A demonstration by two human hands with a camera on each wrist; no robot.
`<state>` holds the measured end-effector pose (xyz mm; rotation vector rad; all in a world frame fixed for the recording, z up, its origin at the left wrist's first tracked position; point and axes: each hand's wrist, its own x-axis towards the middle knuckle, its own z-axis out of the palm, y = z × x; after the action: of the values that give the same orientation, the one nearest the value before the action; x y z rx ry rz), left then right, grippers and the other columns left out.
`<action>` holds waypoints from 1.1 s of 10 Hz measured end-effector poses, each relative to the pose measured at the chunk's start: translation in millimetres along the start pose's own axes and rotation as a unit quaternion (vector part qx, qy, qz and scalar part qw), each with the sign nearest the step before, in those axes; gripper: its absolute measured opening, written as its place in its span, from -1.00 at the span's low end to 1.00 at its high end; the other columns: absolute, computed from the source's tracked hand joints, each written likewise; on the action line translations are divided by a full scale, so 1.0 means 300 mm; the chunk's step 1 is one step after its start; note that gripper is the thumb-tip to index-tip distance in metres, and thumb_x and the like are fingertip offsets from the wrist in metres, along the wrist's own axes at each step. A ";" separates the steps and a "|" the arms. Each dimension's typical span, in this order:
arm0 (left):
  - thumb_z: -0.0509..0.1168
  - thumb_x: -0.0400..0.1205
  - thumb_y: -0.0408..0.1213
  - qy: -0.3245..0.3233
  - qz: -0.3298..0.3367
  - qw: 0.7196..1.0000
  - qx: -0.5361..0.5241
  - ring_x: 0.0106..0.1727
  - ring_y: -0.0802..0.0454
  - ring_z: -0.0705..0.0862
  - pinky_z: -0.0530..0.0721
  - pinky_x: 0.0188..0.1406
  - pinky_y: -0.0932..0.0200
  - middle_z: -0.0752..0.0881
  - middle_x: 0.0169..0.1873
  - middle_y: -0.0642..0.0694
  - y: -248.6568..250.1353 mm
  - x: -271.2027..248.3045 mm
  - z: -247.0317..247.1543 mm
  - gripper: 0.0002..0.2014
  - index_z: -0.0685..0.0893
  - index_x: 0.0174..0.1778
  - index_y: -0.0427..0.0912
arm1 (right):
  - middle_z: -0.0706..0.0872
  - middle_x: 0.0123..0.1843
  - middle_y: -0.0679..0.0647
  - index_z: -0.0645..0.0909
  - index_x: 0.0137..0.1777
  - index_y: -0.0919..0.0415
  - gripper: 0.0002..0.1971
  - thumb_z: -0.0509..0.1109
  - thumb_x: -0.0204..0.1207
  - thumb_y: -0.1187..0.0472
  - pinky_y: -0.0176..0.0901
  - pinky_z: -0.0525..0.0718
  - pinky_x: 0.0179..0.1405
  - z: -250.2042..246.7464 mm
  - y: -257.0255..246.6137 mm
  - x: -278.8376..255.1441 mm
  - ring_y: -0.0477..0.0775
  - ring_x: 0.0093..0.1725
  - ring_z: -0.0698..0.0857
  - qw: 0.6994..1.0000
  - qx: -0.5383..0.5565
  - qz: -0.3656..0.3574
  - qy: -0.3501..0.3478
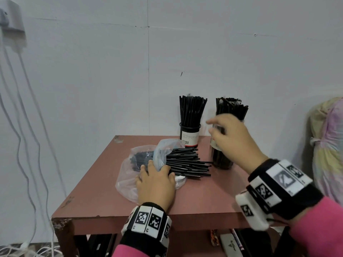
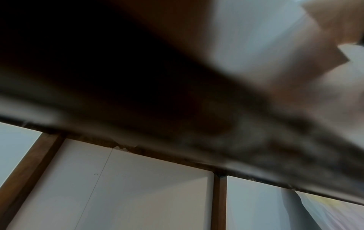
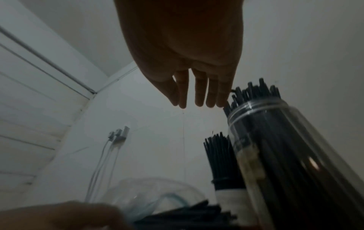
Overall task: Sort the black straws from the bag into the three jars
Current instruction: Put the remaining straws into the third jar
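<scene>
On table: left hand presses bag flat; right hand, fingers straight, empty, beside full jar. Knocking it over seems possible.

The left hand lay low and near, palm down, its fingers spread and bent forward. The right hand hung raised, farther off to the right, fingers straight, loosely together and, as far as the blur allowed, holding nothing. Pink sleeves and banded wrists showed nearest.
</scene>
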<state>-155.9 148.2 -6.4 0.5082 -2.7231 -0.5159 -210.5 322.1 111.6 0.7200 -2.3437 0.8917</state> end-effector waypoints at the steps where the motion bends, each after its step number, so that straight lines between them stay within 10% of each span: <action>1: -0.01 0.74 0.07 0.001 0.001 1.000 -0.003 0.66 -0.28 0.05 0.13 0.57 -0.24 0.17 0.63 -0.15 0.000 -0.002 -0.001 -0.65 0.47 0.40 0.16 | 0.69 0.19 -0.08 0.65 0.20 -0.08 -0.78 0.33 0.61 0.16 -0.39 0.50 -0.06 0.052 0.006 -0.077 -0.20 0.05 0.63 0.990 0.034 0.101 -0.091; 2: -0.01 0.73 0.07 0.000 0.000 1.000 -0.004 0.66 -0.28 0.05 0.12 0.57 -0.24 0.16 0.64 -0.16 -0.001 -0.002 -0.001 -0.65 0.47 0.40 0.17 | 0.56 0.40 0.06 0.45 0.49 0.10 -0.54 0.36 0.60 0.13 -0.29 0.51 0.18 0.092 -0.003 -0.127 0.01 0.30 0.59 0.960 -0.053 0.132 -0.240; 3: 0.00 0.73 0.07 0.001 0.000 1.000 -0.005 0.66 -0.27 0.05 0.13 0.57 -0.24 0.16 0.63 -0.15 -0.001 -0.002 0.000 -0.65 0.46 0.41 0.17 | 0.46 0.42 0.13 0.35 0.55 0.14 -0.46 0.36 0.58 0.13 -0.13 0.50 0.30 0.133 0.003 -0.152 0.13 0.36 0.54 0.958 -0.062 0.152 -0.236; 5: -0.01 0.73 0.07 0.003 0.002 1.000 -0.002 0.65 -0.27 0.06 0.15 0.56 -0.24 0.19 0.62 -0.14 0.000 -0.001 0.001 -0.65 0.47 0.40 0.17 | 0.57 0.29 0.02 0.57 0.37 0.13 -0.67 0.31 0.62 0.22 -0.10 0.39 0.36 0.021 0.022 -0.003 0.11 0.38 0.48 0.990 -0.002 0.036 0.140; 7: 0.00 0.73 0.07 0.005 0.002 1.000 -0.005 0.65 -0.26 0.06 0.15 0.57 -0.24 0.19 0.62 -0.14 -0.003 -0.002 0.003 -0.65 0.47 0.40 0.18 | 0.69 0.24 0.16 0.64 0.29 0.11 -0.71 0.32 0.63 0.08 0.05 0.54 0.16 -0.095 0.062 0.228 0.22 0.25 0.57 0.986 -0.137 0.039 0.084; 9: 0.00 0.73 0.08 0.002 0.002 1.000 -0.007 0.66 -0.27 0.05 0.15 0.58 -0.24 0.18 0.63 -0.14 -0.003 -0.002 0.003 -0.65 0.46 0.41 0.18 | 0.63 -0.14 0.09 0.49 0.21 0.13 -0.69 0.46 0.52 0.19 0.03 0.71 -0.01 -0.145 0.084 0.280 0.19 -0.13 0.71 0.977 0.083 0.092 0.173; 11: 0.00 0.73 0.07 -0.001 0.001 1.000 -0.012 0.66 -0.26 0.04 0.13 0.58 -0.24 0.18 0.63 -0.15 -0.004 0.000 0.000 -0.65 0.46 0.41 0.18 | 0.79 -0.07 0.09 0.72 -0.04 0.08 -0.84 0.42 0.53 0.01 0.05 0.61 0.15 -0.124 0.117 0.261 0.17 0.01 0.72 0.986 -0.033 0.070 0.151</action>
<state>-155.5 147.4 -7.0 0.4980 -2.7159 -0.5466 -278.8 348.4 169.9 0.3674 -2.1594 0.9079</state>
